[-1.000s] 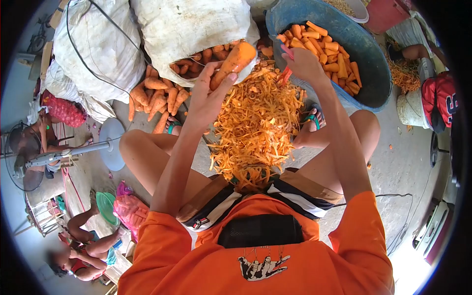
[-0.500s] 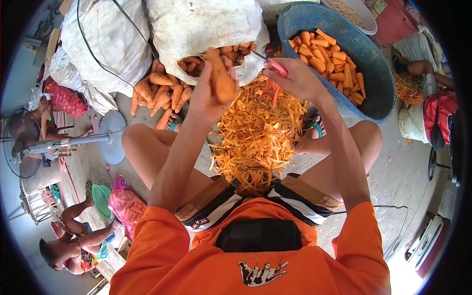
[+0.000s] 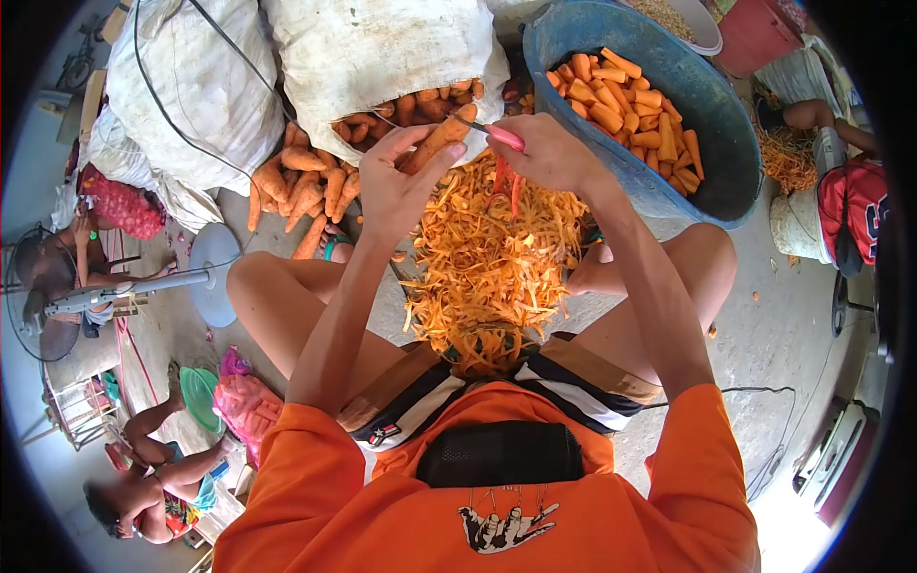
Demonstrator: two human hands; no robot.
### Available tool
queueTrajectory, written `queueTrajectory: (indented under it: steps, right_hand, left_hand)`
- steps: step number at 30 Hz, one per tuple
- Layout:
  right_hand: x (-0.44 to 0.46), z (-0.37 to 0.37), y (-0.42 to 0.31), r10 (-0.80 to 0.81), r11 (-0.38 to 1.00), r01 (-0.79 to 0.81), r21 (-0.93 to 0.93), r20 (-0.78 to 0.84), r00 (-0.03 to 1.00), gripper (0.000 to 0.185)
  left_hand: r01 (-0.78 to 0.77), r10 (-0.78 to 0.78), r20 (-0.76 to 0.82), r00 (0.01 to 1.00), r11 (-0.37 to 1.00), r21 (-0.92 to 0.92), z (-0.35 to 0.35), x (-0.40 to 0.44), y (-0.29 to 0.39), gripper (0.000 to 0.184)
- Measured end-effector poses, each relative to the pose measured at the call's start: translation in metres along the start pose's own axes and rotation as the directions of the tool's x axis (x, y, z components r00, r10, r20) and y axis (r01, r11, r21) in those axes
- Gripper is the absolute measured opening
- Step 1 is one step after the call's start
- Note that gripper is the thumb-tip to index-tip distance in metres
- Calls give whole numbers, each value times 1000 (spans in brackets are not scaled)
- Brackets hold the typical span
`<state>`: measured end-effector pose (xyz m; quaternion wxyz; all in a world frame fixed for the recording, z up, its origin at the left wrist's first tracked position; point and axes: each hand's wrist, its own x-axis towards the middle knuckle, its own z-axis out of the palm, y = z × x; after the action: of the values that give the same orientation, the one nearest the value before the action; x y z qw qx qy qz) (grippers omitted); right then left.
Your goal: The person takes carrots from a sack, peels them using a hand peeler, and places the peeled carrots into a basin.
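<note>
My left hand (image 3: 396, 181) is closed around an orange carrot (image 3: 444, 138), tilted with its upper end toward the right. In my right hand (image 3: 544, 153) is a pink-handled peeling blade (image 3: 504, 138). Its narrow dark blade touches the carrot near the upper end; whether it is a knife or a peeler is hard to make out. Red strips (image 3: 506, 181) hang below the right hand. Under both hands, between my legs, lies a heap of carrot peelings (image 3: 492, 267). Just beyond, unpeeled carrots (image 3: 420, 105) show in the mouth of a white sack (image 3: 382, 48).
A blue tub (image 3: 716, 143) at the upper right holds peeled carrots (image 3: 630, 105). Loose unpeeled carrots (image 3: 306, 181) lie at the left beside another white sack (image 3: 191, 95). A standing fan (image 3: 124, 286) and two people are at the left; another person sits at the right.
The carrot has swung from nearly upright to a rightward slant, and the blade now meets its upper end. My right hand has shifted slightly left. The whole view has moved a little.
</note>
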<state>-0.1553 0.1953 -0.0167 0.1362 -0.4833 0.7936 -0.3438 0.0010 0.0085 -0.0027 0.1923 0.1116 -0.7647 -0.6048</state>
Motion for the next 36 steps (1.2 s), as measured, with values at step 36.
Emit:
queueTrajectory:
  steps: [36]
  right_hand:
    - [6, 6, -32, -110, 829, 304, 470, -395, 912, 24]
  left_hand:
    - [570, -438, 374, 818, 526, -631, 13, -14, 13, 28]
